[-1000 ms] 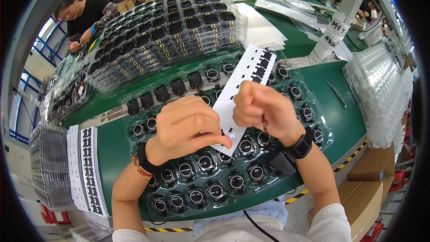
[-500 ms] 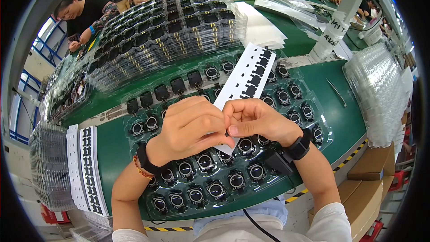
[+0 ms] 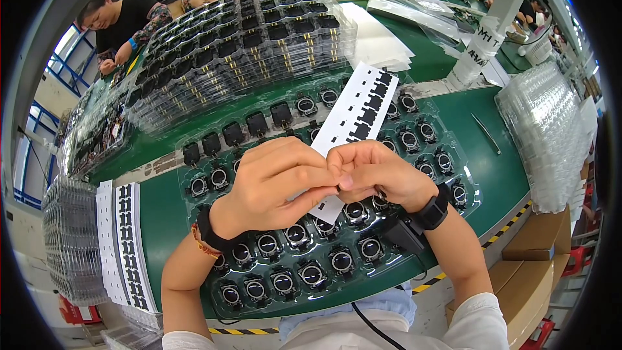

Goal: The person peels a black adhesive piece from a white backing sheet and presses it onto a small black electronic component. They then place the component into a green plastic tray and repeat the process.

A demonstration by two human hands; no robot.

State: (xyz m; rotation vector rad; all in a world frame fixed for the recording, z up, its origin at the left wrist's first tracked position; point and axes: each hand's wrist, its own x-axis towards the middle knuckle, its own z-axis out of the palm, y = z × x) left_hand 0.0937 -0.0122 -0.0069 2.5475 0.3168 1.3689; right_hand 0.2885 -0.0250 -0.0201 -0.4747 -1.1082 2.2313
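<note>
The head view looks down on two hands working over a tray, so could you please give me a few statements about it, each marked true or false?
1. The left hand and right hand meet at the fingertips. True.
2. The right wrist is bare. False: it wears a black band.
3. A white sheet lies across part of the clear tray. True.
4. A slim metal tool lies left of the clear tray. False: it lies to the right, on the green table.
5. Stacked trays stand beyond the hands. True.
</note>
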